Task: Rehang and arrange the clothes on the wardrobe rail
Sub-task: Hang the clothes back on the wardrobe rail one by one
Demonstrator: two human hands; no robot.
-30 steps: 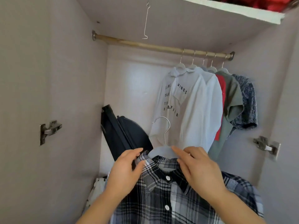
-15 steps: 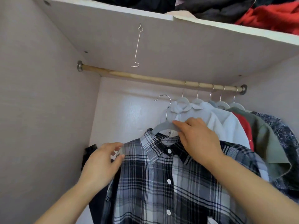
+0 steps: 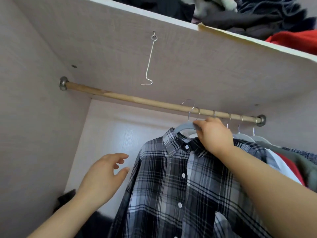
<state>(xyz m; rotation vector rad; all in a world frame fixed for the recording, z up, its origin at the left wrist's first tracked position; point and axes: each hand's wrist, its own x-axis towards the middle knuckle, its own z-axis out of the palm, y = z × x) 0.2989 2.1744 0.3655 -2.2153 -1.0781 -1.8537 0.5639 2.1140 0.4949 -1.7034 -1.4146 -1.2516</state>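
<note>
Plaid shirt (image 3: pixel 180 177) on hanger (image 3: pixel 184 126), gripped by right hand (image 3: pixel 214 134)

The black-and-white plaid shirt (image 3: pixel 180 177) on its grey plastic hanger (image 3: pixel 184 126) sits just below the wooden rail (image 3: pixel 137 100), left of the hung garments (image 3: pixel 300 162) crowded at the rail's right end. A bent wire hook (image 3: pixel 149 62) hangs from the white shelf (image 3: pixel 205 66) above, where clothes (image 3: pixel 257 16) lie piled.
</note>
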